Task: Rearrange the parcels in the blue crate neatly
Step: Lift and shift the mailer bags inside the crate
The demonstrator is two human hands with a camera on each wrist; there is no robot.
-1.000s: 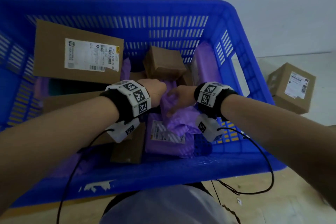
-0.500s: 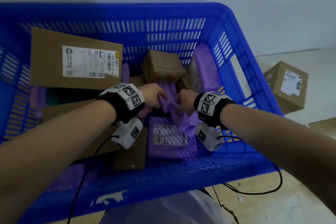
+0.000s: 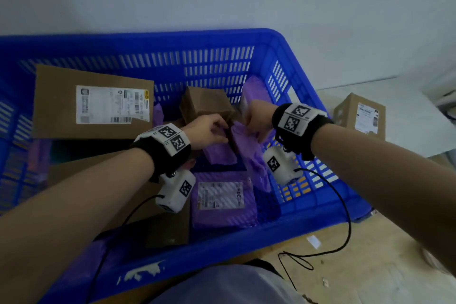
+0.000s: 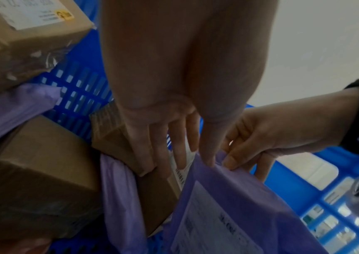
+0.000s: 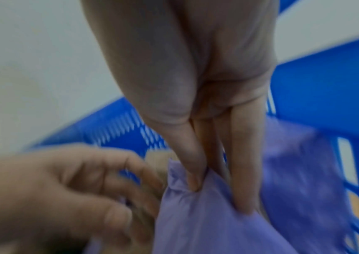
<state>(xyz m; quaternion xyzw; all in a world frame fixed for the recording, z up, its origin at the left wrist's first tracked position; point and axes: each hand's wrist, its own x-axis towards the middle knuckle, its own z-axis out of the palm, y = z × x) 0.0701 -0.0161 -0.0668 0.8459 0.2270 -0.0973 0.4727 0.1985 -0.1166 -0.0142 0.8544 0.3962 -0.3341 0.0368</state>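
Observation:
The blue crate [image 3: 172, 37] holds cardboard boxes and purple mailers. My right hand [image 3: 254, 118] pinches the top edge of a purple mailer [image 3: 246, 145], which hangs upright near the crate's right wall. The pinch is clear in the left wrist view, with the right hand [image 4: 261, 142] on the mailer [image 4: 239, 197]. In the blurred right wrist view, right hand [image 5: 213, 171], thumb and fingers squeeze the mailer [image 5: 217, 214]. My left hand [image 3: 209, 131] is just left of it. Its fingers [image 4: 158, 154] lie on a narrow brown box [image 4: 154, 192] with a barcode label, thumb on the other side.
A large labelled carton [image 3: 93, 103] leans at the back left. A small brown box [image 3: 204, 103] sits at the back centre. A labelled purple mailer [image 3: 222, 200] lies flat at the front. Another carton [image 3: 360, 116] stands on the floor outside, to the right.
Both hands moved up and toward the far right. The right hand lifted the purple mailer upright. The left hand let go of the mailer and went to the narrow brown box.

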